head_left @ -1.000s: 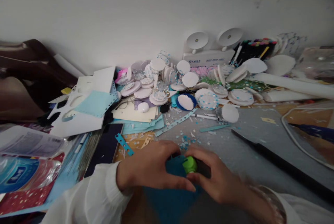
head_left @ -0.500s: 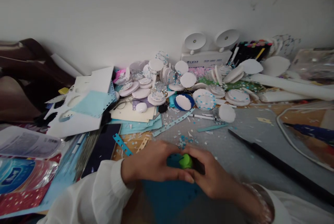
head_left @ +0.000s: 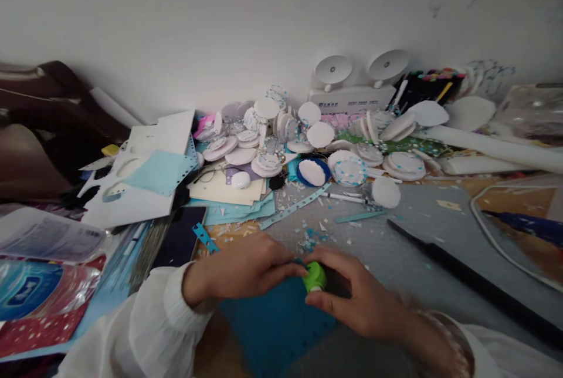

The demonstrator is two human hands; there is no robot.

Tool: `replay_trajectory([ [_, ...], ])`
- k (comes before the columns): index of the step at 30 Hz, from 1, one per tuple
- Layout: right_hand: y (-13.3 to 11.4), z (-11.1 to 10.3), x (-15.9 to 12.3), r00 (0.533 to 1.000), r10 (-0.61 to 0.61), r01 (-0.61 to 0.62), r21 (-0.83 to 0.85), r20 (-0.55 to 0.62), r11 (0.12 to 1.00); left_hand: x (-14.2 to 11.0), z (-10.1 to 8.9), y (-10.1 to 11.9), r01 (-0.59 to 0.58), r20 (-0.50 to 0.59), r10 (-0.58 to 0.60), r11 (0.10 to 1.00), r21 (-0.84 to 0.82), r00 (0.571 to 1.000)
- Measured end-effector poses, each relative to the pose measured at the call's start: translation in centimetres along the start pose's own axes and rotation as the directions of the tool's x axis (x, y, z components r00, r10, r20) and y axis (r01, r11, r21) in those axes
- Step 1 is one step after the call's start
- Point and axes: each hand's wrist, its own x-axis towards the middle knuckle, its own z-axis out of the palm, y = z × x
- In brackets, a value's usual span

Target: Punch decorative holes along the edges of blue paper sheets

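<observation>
My right hand (head_left: 352,293) is closed around a small green paper punch (head_left: 315,277), thumb below and fingers over the top. My left hand (head_left: 250,266) pinches the upper edge of a dark blue sheet of paper (head_left: 272,319), its fingertips close against the punch. Small holes run along the sheet's right edge, and its lower part hangs toward me. Just beyond my hands, tiny blue paper bits (head_left: 311,238) lie on the grey cutting mat (head_left: 422,208). Where the sheet meets the punch is partly hidden by my fingers.
White round discs (head_left: 266,109) are heaped at the back. A long black tool (head_left: 475,281) lies on the right. Left are a dark phone (head_left: 180,237), wire stems (head_left: 149,255) and cut white board (head_left: 176,131). A punched blue strip (head_left: 205,239) rests beside my left hand.
My left hand has shifted left, its fingers now flatter along the sheet. The punch has tilted, showing more of its green body, and more of the blue sheet is visible.
</observation>
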Motion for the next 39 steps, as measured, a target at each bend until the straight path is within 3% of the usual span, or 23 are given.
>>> replay_trajectory([
  [6,0.1,0.1,0.0,1.0,0.016,-0.016,-0.002,0.013,1.0,-0.4,-0.5,-0.1,0.02,-0.034,-0.024,0.995,-0.096,0.999],
  [13,-0.5,0.2,0.1,0.999,0.023,-0.024,-0.022,-0.029,0.999,-0.1,0.4,-0.7,0.01,-0.031,-0.014,0.993,-0.12,0.999],
  [18,-0.4,0.5,-0.1,0.995,0.014,-0.015,-0.018,-0.103,1.0,0.1,0.4,0.9,0.073,-0.111,-0.087,0.989,-0.131,0.99],
  [22,0.1,0.7,-0.2,0.994,-0.014,0.008,-0.057,-0.104,0.998,0.6,0.8,2.4,0.17,-0.08,-0.175,0.983,-0.065,0.981],
  [31,0.6,0.9,0.1,0.992,-0.036,0.02,-0.127,-0.122,0.992,1.6,3.0,0.9,0.002,-0.139,-0.005,1.0,-0.022,0.99],
  [39,0.7,0.9,0.3,0.991,-0.055,0.039,-0.13,-0.122,0.991,1.4,2.8,0.9,0.071,-0.126,-0.076,0.996,-0.045,0.989],
])
